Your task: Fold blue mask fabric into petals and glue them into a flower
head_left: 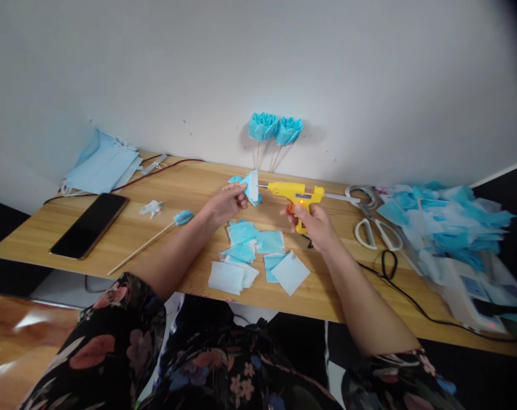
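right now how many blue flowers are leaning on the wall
2: the left flower, and the right flower close beside it, both against the wall. None seem hidden.

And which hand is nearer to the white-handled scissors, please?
Right. The right hand, holding the yellow glue gun, is left of the scissors; the left hand is farther left, past the nozzle.

Yellow glue gun [299,196], floral sleeves [109,341]

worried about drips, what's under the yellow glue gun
Wooden tabletop shows around the glue gun, which the right hand grips; whatever lies directly beneath gun and hand is covered and can't be seen.
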Tool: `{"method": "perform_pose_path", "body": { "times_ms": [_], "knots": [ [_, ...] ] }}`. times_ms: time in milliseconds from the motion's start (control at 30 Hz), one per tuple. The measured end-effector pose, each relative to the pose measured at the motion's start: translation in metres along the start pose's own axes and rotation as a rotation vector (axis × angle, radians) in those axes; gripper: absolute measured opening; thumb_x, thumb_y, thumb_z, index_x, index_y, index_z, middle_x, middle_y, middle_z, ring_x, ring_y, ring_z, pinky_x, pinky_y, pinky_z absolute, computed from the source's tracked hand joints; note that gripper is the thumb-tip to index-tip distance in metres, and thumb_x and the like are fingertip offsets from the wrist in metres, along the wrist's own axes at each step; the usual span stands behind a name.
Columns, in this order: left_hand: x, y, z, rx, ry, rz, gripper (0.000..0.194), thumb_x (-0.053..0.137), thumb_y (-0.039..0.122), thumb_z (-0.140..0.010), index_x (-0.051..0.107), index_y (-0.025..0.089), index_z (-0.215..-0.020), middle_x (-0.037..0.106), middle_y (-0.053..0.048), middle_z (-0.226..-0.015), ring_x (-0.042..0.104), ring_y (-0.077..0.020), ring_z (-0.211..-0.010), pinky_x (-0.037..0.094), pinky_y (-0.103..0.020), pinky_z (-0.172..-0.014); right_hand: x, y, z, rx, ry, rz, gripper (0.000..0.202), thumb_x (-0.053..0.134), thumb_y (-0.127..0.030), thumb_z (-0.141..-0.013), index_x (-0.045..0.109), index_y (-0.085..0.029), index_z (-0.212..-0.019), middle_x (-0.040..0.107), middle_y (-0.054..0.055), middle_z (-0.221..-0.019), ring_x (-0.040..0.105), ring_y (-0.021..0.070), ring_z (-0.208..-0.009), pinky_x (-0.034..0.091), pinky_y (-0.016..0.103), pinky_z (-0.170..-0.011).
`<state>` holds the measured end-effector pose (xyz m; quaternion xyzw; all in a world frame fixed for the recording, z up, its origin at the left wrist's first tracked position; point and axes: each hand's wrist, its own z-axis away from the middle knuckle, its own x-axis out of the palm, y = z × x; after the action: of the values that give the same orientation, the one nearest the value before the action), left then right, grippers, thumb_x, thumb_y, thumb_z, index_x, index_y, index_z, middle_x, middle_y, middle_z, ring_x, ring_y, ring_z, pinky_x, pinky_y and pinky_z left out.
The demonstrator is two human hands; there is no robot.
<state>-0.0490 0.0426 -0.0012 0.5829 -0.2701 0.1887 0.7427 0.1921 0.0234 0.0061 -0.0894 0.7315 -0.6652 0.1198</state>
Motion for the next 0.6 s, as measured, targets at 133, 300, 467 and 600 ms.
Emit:
{"method": "perform_pose_path", "body": {
  "times_ms": [133, 300, 467, 600],
  "knots": [
    [0.0000, -0.0007, -0.0002, 0.005, -0.013, 0.003, 0.037, 0.082, 0.024, -0.082, 0.050, 0.016, -0.065, 0.049, 0.006, -0.053, 0.051, -0.0054, -0.050, 0.041, -0.018, -0.052, -0.0007, 0.0011, -0.0003, 0.005, -0.001, 0.002, 0.054, 0.074, -0.072, -0.075, 0.070, -0.019, -0.078, 0.070, 0.005, -0.081, 0.052, 0.0096, -0.058, 0.049, 0.022, -0.047],
    [-0.0008, -0.0020, -0.0017, 0.001, -0.015, 0.004, 0.039, 0.082, 0.023, -0.082, 0.049, 0.015, -0.062, 0.049, 0.006, -0.052, 0.052, -0.0051, -0.051, 0.040, -0.018, -0.052, -0.0029, 0.0065, -0.0007, 0.001, -0.020, 0.017, 0.050, 0.073, -0.069, -0.080, 0.073, -0.019, -0.081, 0.066, 0.004, -0.079, 0.049, 0.0094, -0.059, 0.050, 0.021, -0.048],
    [-0.0008, -0.0024, -0.0017, -0.016, -0.016, -0.003, 0.038, 0.080, 0.021, -0.083, 0.050, 0.015, -0.061, 0.050, 0.005, -0.052, 0.053, -0.0062, -0.051, 0.042, -0.018, -0.052, -0.0028, 0.0065, 0.0006, 0.004, -0.020, 0.041, 0.050, 0.072, -0.069, -0.080, 0.071, -0.019, -0.080, 0.065, 0.004, -0.081, 0.047, 0.0092, -0.059, 0.051, 0.021, -0.049],
    [0.0003, -0.0017, -0.0005, -0.021, -0.018, -0.007, 0.037, 0.080, 0.021, -0.083, 0.050, 0.015, -0.062, 0.049, 0.004, -0.052, 0.053, -0.0066, -0.050, 0.041, -0.018, -0.052, -0.0009, 0.0024, 0.0009, 0.005, -0.021, 0.045, 0.053, 0.073, -0.071, -0.078, 0.069, -0.019, -0.077, 0.063, 0.003, -0.078, 0.046, 0.0091, -0.058, 0.051, 0.022, -0.048]
  ]
}}
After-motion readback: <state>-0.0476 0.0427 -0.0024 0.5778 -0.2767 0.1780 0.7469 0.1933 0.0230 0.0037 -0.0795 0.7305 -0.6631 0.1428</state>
